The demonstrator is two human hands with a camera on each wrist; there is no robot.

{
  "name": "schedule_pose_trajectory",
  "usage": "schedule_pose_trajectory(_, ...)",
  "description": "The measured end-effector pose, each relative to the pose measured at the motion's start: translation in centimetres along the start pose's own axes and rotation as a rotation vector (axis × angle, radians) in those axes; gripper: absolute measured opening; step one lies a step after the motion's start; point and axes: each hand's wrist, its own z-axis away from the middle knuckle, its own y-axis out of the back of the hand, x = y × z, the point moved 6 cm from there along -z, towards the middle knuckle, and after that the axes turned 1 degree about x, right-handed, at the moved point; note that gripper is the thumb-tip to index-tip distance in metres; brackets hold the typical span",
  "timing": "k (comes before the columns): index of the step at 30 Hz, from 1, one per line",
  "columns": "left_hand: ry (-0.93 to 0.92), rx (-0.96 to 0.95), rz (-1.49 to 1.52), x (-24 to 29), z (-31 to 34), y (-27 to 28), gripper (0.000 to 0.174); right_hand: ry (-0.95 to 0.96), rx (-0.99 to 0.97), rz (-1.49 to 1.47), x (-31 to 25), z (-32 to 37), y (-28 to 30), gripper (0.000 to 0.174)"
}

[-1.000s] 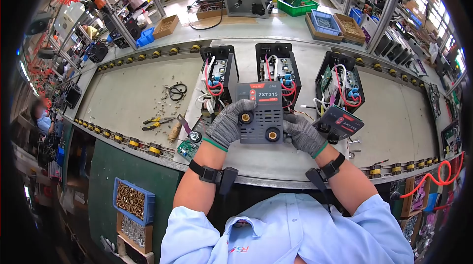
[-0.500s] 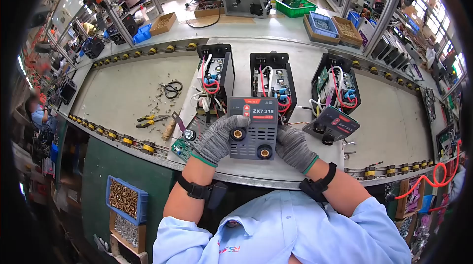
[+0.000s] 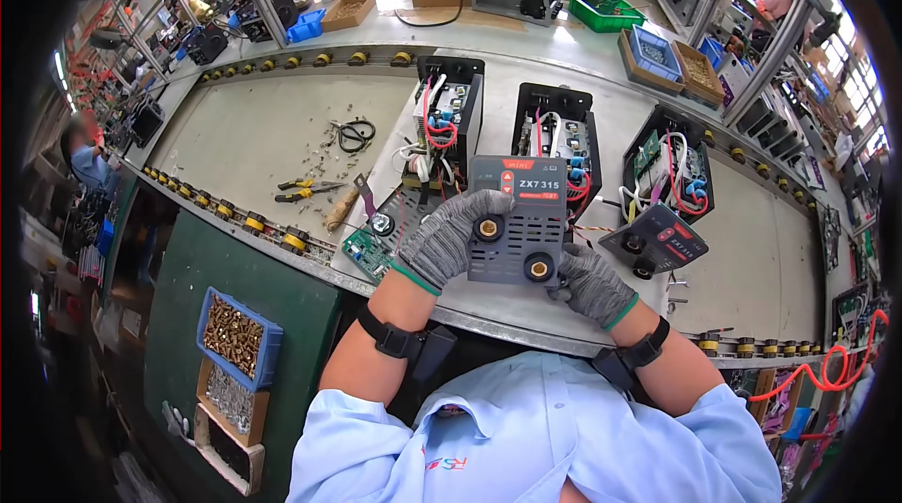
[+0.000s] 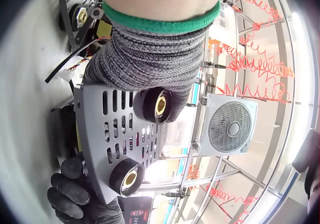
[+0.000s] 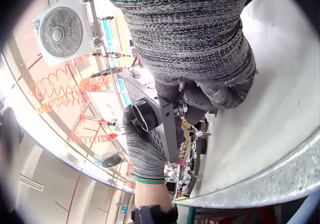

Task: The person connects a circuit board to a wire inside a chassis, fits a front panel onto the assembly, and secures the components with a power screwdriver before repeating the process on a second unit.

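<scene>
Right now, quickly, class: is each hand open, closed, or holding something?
Left hand: grips the grey panel by its left edge.
Right hand: grips the same panel at its lower right corner.

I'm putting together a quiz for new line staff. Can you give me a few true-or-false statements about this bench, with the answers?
1. The gloved left hand and right hand both hold the grey panel. True.
2. That panel carries two round sockets. True.
3. The right hand grips the pliers. False: they lie on the bench, off to the left of both hands.
4. Only one open case stands behind the held panel. False: three open black cases stand there in a row.
5. A second panel lies to the right of the held one. True.
</scene>
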Motion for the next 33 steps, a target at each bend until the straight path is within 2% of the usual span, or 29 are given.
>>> schedule_pose_trajectory(2, 0.039, 0.000, -0.027, -0.7, -0.4, 0.5, 0.054, 0.040, 0.087, 0.021, -0.6, 0.7, -0.3, 0.026)
schedule_pose_trajectory(6, -0.013, -0.065, 0.045, -1.0, -0.9, 0.3, 0.052, 0.031, 0.091, 0.035, -0.7, 0.8, -0.3, 0.030)
schedule_pose_trajectory(8, 0.013, -0.019, 0.037, -0.9, -0.4, 0.0, 0.057, 0.146, 0.058, 0.237, -1.1, 0.6, -0.3, 0.033)
schedule_pose_trajectory(9, 0.011, -0.018, 0.037, -1.0, -0.3, 0.0, 0.057, 0.146, 0.056, 0.238, -1.3, 0.8, -0.5, 0.033)
schedule_pose_trajectory(11, -0.002, 0.026, 0.010, -1.0, -0.1, 0.2, 0.054, 0.058, 0.090, 0.057, -1.2, 1.4, -0.6, 0.037)
schedule_pose_trajectory(15, -0.010, 0.033, 0.004, -1.0, 0.5, -0.4, 0.048, 0.110, 0.054, 0.052, -1.4, 1.8, -0.9, 0.042)
schedule_pose_trajectory(18, 0.021, 0.061, 0.014, -1.1, 0.1, 0.1, 0.045, 0.075, -0.057, -0.036, -1.6, 2.2, -1.8, 0.046)
schedule_pose_trajectory(20, 0.025, 0.086, 0.073, -1.8, -0.8, 1.0, 0.044, 0.059, -0.155, -0.241, -0.7, 2.6, -2.2, 0.047)
schedule_pose_trajectory(22, 0.033, 0.016, 0.086, -1.5, -0.7, 0.0, 0.043, 0.065, -0.205, -0.304, 0.1, 2.2, -1.7, 0.048)
schedule_pose_trajectory(24, 0.024, -0.005, 0.144, -1.8, -1.0, 0.1, 0.044, 0.117, -0.239, -0.416, 1.1, 1.5, -1.4, 0.053)
schedule_pose_trajectory(26, 0.043, -0.035, 0.163, -1.7, -1.0, -0.1, 0.046, 0.081, -0.223, -0.469, 1.5, 0.6, -1.6, 0.052)
schedule_pose_trajectory(28, 0.020, 0.007, 0.056, -1.4, -0.9, -0.1, 0.060, 0.078, -0.283, -0.508, 2.2, -0.1, -1.6, 0.047)
schedule_pose_trajectory(30, 0.047, -0.002, 0.065, -1.4, -0.5, -0.5, 0.059, 0.084, -0.249, -0.512, 3.4, -0.5, -1.0, 0.044)
schedule_pose_trajectory(32, 0.018, -0.028, 0.053, -1.1, -0.6, -0.5, 0.056, 0.164, -0.286, -0.501, 3.3, -0.6, -1.0, 0.049)
schedule_pose_trajectory(33, -0.020, -0.036, 0.043, -1.2, -1.0, -0.3, 0.052, 0.169, -0.184, -0.506, 2.4, 0.2, -2.1, 0.047)
